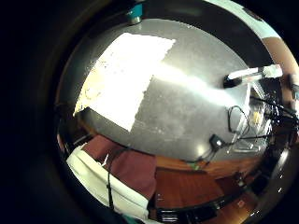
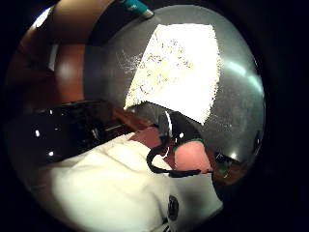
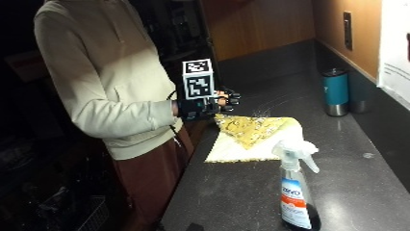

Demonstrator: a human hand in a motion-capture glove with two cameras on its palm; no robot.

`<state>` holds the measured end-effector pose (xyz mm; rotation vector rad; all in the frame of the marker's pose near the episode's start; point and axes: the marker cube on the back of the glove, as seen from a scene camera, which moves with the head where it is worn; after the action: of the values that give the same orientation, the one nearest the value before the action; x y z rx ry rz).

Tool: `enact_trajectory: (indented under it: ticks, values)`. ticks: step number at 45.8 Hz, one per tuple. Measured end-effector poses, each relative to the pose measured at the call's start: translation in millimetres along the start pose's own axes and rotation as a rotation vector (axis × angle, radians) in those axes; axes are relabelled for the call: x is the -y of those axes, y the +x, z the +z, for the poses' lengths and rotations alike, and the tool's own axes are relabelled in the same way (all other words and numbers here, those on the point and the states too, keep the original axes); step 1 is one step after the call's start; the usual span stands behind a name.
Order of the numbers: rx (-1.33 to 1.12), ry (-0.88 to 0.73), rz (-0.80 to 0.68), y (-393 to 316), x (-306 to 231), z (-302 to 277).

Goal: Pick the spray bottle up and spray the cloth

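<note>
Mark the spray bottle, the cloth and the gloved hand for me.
Clear plastic spray bottle with white trigger point(image 3: 296, 192), outside view: on its label.
Yellow patterned cloth lying on the dark counter point(image 3: 253, 131), outside view: on its middle.
Black-gloved right hand point(image 3: 204, 107), outside view: on the back of the hand.

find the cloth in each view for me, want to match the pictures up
Outside view: the cloth lies flat on the dark counter, in front of the gloved right hand and beyond the spray bottle.
Little finger side palm view: the cloth shows as a bright sheet on the counter.
Thumb side palm view: the cloth again lies on the counter.
Shared landmark: the teal tumbler, past the cloth's far edge.
</note>
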<state>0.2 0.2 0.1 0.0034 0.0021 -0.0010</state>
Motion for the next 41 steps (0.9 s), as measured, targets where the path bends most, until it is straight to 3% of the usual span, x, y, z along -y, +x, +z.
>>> enact_trajectory:
  ticks: [18,41]
  values:
    - [0.023,0.121,-0.001,13,-10,-6]
    - [0.244,0.555,0.223,89,-23,-25]
